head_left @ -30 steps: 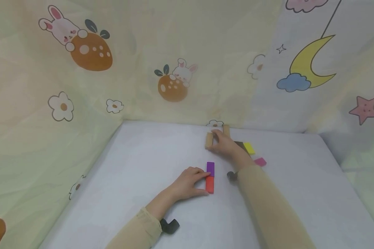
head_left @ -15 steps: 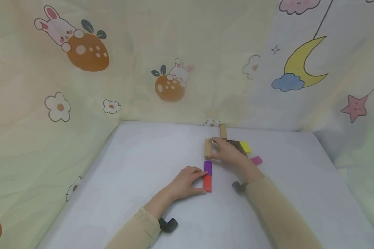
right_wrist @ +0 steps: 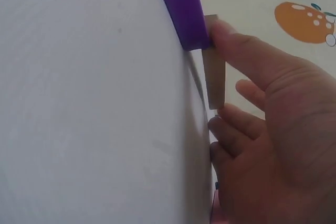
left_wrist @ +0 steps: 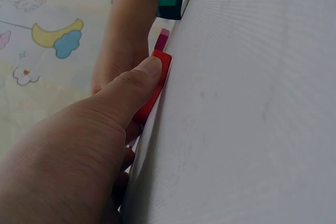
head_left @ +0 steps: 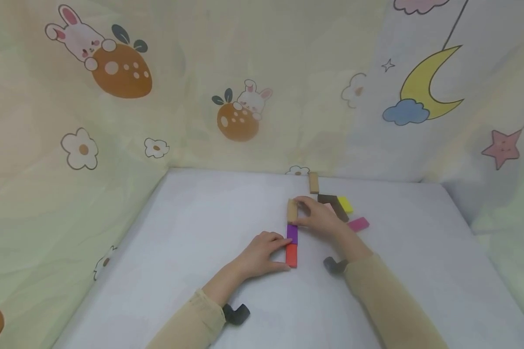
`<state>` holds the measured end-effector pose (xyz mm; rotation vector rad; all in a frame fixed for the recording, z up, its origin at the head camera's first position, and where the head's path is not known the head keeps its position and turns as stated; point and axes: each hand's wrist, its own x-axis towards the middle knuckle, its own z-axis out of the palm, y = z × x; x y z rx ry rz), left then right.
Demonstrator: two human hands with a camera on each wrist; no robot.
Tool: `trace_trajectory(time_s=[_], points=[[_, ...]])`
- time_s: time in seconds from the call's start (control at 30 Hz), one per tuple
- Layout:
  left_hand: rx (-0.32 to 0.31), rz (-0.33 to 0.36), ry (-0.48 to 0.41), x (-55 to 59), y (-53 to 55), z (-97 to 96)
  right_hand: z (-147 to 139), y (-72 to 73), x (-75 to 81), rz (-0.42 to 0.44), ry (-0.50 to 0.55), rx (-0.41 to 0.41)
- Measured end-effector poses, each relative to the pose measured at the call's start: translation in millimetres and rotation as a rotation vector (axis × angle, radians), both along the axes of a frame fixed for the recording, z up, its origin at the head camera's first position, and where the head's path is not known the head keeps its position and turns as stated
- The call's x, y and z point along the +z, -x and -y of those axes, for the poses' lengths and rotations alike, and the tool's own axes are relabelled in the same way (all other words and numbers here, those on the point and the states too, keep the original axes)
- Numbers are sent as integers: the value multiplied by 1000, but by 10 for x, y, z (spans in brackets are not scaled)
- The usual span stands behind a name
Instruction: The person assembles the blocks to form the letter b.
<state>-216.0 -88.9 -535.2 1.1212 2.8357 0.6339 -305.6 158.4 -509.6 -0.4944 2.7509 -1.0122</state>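
Note:
On the white table, a red block (head_left: 291, 257) and a purple block (head_left: 292, 232) lie end to end in a line pointing away from me. My left hand (head_left: 262, 254) grips the red block, thumb at its near end and a fingertip by the seam with the purple one. Thumb and fingers of my right hand (head_left: 320, 219) pinch a plain wooden block (head_left: 292, 212) at the purple block's far end. In the right wrist view the wooden block (right_wrist: 214, 80) overlaps the end of the purple block (right_wrist: 184, 11).
Another wooden block (head_left: 314, 183) lies at the table's back edge. Right of it are a dark brown angled piece (head_left: 337, 206), a yellow block (head_left: 345, 204) and a magenta block (head_left: 359, 224). A pale pink piece (head_left: 330, 207) shows partly behind my right hand. Printed cloth walls surround the table.
My right hand has brought the wooden block nearer, from the back of the table to the purple block's far end. My left hand has stayed at the red and purple blocks.

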Motion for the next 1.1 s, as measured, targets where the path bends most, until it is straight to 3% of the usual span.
trace_trajectory(time_s=[0.47,0.67,0.83,1.1], points=[[4,8,3,6,-1,-11,21,-29,-75,30,-18,-20],[13,5,5,8,1,-16,33,-37,-114,-6,-28,-29],[16,16,12,21,-2,-21,38,-54,-98,-53,-7,27],[8,8,3,29,-11,-11,25,-35,-152,-43,-10,11]])
